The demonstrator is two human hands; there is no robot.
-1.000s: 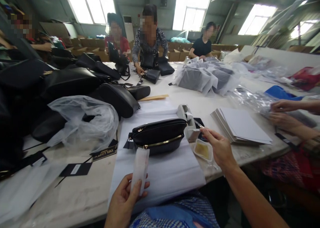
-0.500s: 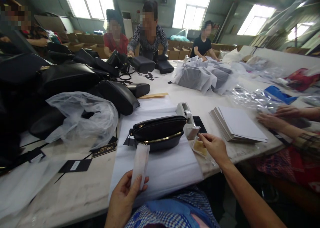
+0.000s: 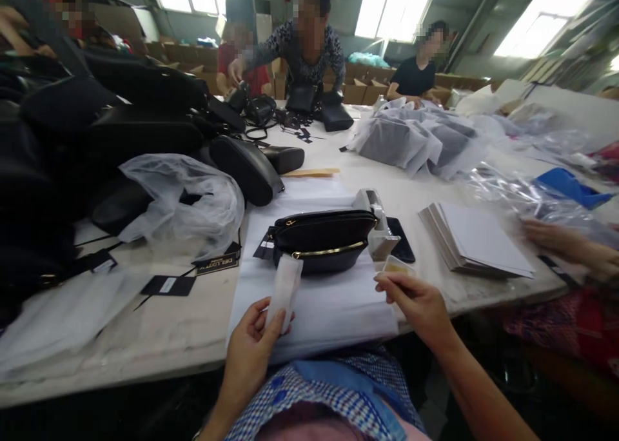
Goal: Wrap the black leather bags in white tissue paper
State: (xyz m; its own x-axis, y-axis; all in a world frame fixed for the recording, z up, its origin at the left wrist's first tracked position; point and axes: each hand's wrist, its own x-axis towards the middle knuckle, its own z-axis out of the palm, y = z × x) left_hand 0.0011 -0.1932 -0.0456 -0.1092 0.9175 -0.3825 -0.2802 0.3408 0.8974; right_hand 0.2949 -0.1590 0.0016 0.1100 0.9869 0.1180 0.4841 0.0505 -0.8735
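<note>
In my left hand (image 3: 258, 338) is a folded strip of thin white paper (image 3: 286, 286), pinched between thumb and fingers, its top against the front of a black bag (image 3: 322, 242). The bag has gold zips and lies on white paper sheets (image 3: 338, 312); a black tag (image 3: 265, 244) shows at its left end. My right hand (image 3: 418, 305) is closed in a pinch at the near edge of a small white dish (image 3: 401, 267) with something yellowish in it. What the fingertips hold is too small to make out. A tape dispenser (image 3: 384, 241) stands just beyond.
Black bags (image 3: 145, 128) pile up at the left, beside crumpled translucent wrapping (image 3: 207, 215) and black tags (image 3: 168, 285). A stack of white cards (image 3: 486, 241) lies right, near a co-worker's hands (image 3: 570, 244). Wrapped bags (image 3: 401, 135) sit farther back, with several people around the table.
My right hand has moved from the tape dispenser's front edge toward me, to the near side of the dish. My left hand still holds the paper strip. The whole view has shifted.
</note>
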